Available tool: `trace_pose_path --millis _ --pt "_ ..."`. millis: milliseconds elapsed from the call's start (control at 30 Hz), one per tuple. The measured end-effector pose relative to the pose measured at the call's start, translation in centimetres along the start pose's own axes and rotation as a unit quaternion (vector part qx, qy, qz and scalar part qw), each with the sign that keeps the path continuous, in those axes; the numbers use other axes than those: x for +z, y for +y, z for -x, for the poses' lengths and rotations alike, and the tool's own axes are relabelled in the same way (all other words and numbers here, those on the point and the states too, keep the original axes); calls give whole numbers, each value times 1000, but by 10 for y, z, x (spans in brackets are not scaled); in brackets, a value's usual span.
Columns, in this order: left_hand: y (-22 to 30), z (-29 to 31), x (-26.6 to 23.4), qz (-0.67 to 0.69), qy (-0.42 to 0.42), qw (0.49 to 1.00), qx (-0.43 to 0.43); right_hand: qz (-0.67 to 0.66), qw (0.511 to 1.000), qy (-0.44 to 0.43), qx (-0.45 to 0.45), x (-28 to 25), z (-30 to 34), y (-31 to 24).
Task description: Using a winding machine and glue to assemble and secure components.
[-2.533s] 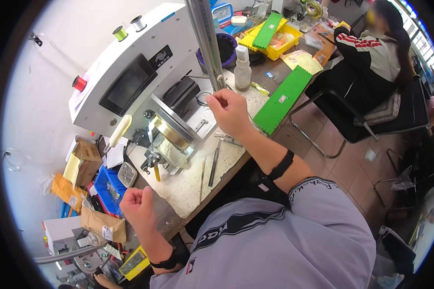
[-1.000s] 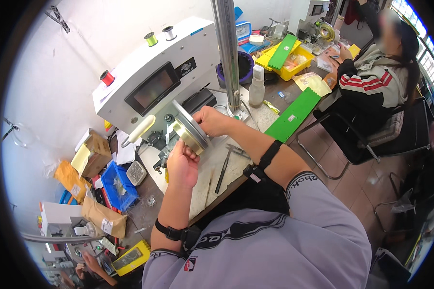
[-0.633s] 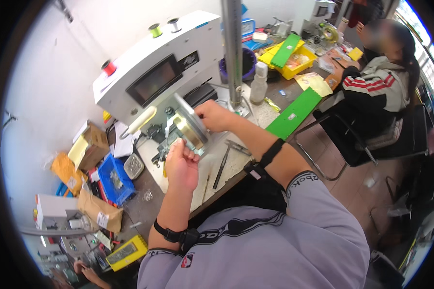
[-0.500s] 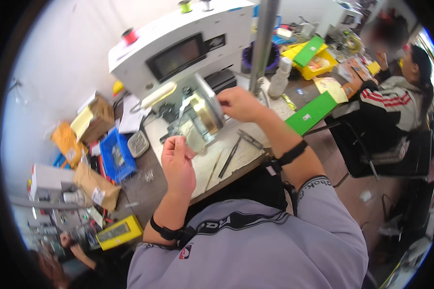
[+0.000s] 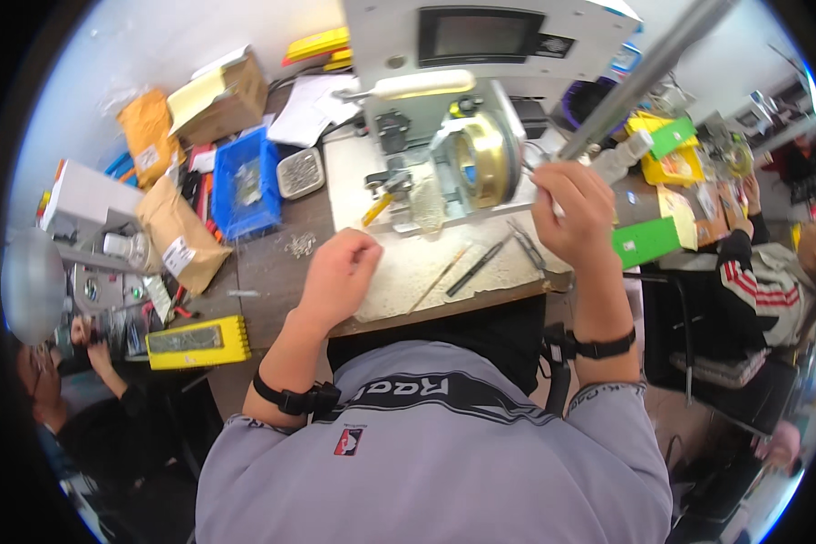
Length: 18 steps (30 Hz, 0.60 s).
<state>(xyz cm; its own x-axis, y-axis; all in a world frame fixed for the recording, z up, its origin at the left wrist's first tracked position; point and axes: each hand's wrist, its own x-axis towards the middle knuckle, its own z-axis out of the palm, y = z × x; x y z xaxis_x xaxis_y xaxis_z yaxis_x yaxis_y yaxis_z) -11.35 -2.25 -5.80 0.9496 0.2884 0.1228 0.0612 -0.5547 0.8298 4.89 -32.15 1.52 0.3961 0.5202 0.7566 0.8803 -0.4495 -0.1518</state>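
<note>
My left hand is curled closed over the front left of the pale work mat, with its fingertips turned in, so anything inside is hidden. To the right of the machine's open housing, my right hand is raised with its fingers bent together. A thin dark piece shows by its fingertips, too small to name. Between the hands, the white machine has a brass-coloured ring, a clear plastic guard and a white-handled lever. A black pen-like tool, a caliper-like metal tool and a thin brown stick lie on the mat.
Left of the mat stand a blue bin, a tray of small metal parts and a brown paper bag. A metal post rises at right, near a white bottle and a green board. Co-workers sit at both sides.
My left hand has come away from the clear guard to the mat's front edge. My right hand has left the housing's side and drawn back slightly. The view has turned and shifted.
</note>
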Motion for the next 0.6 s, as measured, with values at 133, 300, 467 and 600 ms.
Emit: trace_pose_path --millis 133,300,467,600 --pt "-9 9 -2 -8 -81 993 86 -71 995 -54 -39 5 6 -47" --pt "-11 21 -15 -4 -140 986 93 -217 950 -220 -42 37 11 -93" --pt "-36 38 -33 -4 -86 996 8 -290 902 -318 30 87 11 -125" --pt "-61 39 -50 -73 26 996 -52 -246 906 -341 46 134 13 -147"
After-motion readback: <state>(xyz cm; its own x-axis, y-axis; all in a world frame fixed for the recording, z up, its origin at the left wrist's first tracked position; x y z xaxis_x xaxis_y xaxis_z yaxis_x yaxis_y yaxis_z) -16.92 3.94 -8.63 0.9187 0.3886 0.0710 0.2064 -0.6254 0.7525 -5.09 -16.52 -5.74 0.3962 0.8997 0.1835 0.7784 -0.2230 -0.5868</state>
